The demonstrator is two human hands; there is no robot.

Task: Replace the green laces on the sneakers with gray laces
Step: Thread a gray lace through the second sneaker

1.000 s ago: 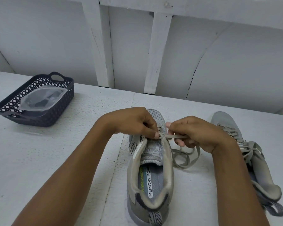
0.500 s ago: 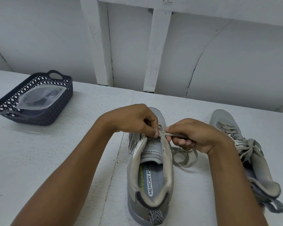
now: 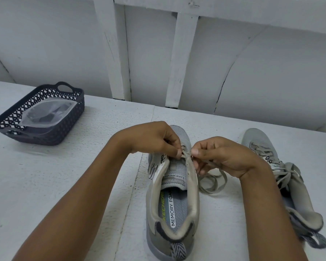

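A gray sneaker (image 3: 172, 200) stands in the middle of the white table, heel toward me. My left hand (image 3: 154, 138) pinches its gray lace (image 3: 211, 185) at the top eyelets over the tongue. My right hand (image 3: 220, 155) pinches the same lace just to the right of the eyelets, and the slack lies in loops on the table under that hand. A second gray sneaker (image 3: 282, 174) lies to the right, laced in gray with its lace ends bunched near the collar. No green lace is visible.
A dark lattice basket (image 3: 68, 129) with a clear plastic bag (image 3: 47, 113) inside sits at the far left of the table (image 3: 55, 176). A white wall with upright posts (image 3: 181, 61) runs close behind the table.
Both hands have stayed at the top eyelets. My right hand has moved in closer to the shoe, so the lace span between the hands is shorter.
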